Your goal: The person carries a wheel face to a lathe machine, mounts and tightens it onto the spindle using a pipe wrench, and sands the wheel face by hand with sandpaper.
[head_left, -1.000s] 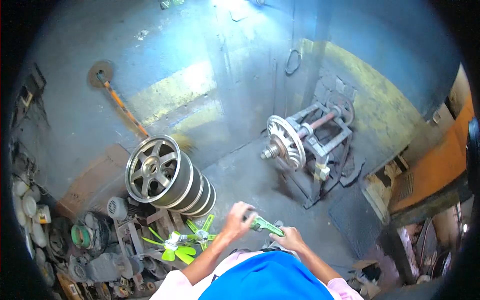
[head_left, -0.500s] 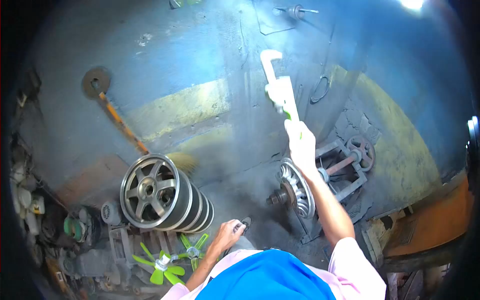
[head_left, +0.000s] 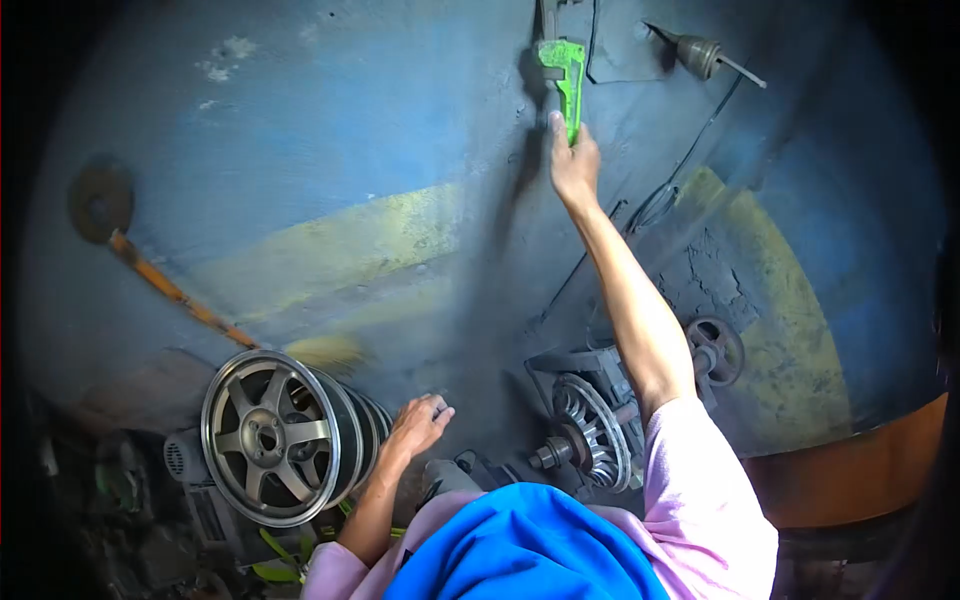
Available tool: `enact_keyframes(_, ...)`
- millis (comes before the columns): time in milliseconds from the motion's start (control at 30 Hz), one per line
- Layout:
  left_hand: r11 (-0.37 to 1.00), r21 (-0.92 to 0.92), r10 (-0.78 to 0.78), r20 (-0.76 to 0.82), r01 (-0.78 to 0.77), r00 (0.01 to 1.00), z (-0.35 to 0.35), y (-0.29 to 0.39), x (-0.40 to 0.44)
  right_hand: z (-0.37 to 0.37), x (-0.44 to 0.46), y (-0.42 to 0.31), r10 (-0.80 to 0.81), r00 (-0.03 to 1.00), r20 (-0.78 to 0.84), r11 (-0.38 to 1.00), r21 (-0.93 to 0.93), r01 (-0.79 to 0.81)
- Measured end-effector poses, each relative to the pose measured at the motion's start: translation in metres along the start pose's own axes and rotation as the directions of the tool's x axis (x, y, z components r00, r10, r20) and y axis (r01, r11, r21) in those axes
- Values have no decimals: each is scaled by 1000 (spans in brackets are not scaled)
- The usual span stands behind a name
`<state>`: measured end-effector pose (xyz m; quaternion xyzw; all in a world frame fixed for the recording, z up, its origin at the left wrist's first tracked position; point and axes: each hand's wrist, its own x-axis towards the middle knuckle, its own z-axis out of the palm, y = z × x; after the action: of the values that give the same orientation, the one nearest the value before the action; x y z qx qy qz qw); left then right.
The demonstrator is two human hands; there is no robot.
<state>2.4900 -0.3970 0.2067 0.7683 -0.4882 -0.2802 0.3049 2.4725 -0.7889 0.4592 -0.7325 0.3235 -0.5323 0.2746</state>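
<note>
A green pipe wrench [head_left: 568, 82] is held up against the blue wall, its head at the top and its handle in my right hand [head_left: 576, 165]. My right arm is stretched far forward. Low in front of my body, my left hand [head_left: 421, 425] has its fingers curled; whether it holds something small is hidden. Just left of that hand stands a stack of wheel rims, the front one a six-spoke rim [head_left: 268, 438].
Below my right arm is a metal stand with a finned disc [head_left: 590, 430] and a handwheel [head_left: 715, 350]. An orange rod [head_left: 180, 290] with a round plate leans at the left. A cone-shaped fitting [head_left: 698, 56] sticks out at the upper right. Green fan blades [head_left: 280, 558] lie bottom left.
The wrench, first between both hands near my body, has gone up and forward to the wall in my right hand. My left hand has let go of it. The view has tilted up.
</note>
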Motion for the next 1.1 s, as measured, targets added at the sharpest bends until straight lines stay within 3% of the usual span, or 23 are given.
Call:
enact_keyframes(133,1000,6,-12,61,11,998,11,-14,19,21,9,16,-46,999,24,998,35,45)
enact_keyframes(200,998,-37,-36,161,43,986,23,-11,30,18,17,31,-69,993,97,993,-86,77)
enact_keyframes(267,989,-140,3,263,35,965,47,-17,48,8,22,35,11,983,182,990,-138,14)
enact_keyframes(333,984,-178,61,338,0,939,74,-17,63,-6,18,43,-123,971,203,986,-86,142)
enact_keyframes(367,984,-177,70,380,-2,922,89,-15,73,-16,18,50,-145,955,260,961,-193,199)
enact_keyframes(433,960,-230,15,611,159,791,120,-11,91,-51,4,56,-51,946,320,955,-262,140)
enact_keyframes(500,951,-256,41,664,176,747,160,-13,102,-91,-24,68,48,928,369,942,-325,80)
enact_keyframes(567,939,-287,75,708,188,702,197,-14,105,-142,-70,86,-127,946,299,939,-271,212)
enact_keyframes(633,954,-257,94,751,158,654,225,-11,104,-202,-118,109,96,965,244,933,-359,-2)
enact_keyframes(667,956,-253,104,770,151,630,232,-10,99,-236,-148,117,251,947,199,918,-358,-168)
enact_keyframes(733,974,-227,185,768,-9,613,246,-2,94,-307,-217,134,475,878,53,824,-378,-422)
enact_keyframes(767,973,-231,203,784,-28,587,248,5,92,-344,-258,140,582,813,-23,759,-344,-553)
enact_keyframes(800,977,-208,188,743,-47,642,243,13,87,-368,-295,121,676,717,-169,659,-295,-692)
enact_keyframes(833,981,-184,177,698,-64,694,236,24,84,-408,-351,135,564,790,-242,623,-504,-599)
enact_keyframes(867,982,-186,165,706,-45,688,224,41,83,-428,-399,122,578,719,-387,514,-512,-688)
enact_keyframes(900,982,-188,158,715,-31,681,214,57,81,-449,-456,115,539,718,-441,476,-543,-691)
enact_keyframes(967,962,-273,204,759,18,619,205,82,73,-465,-573,91,614,540,-576,294,-467,-834)
enact_keyframes(1000,954,-298,226,784,32,578,195,105,67,-465,-641,85,693,415,-589,233,-361,-903)
enact_keyframes(1067,953,-296,291,832,-65,473,193,142,55,-437,-744,49,805,342,-485,106,-449,-887)
enact_keyframes(1100,950,-278,313,845,-144,434,197,160,46,-427,-844,58,901,279,-333,38,-579,-814)
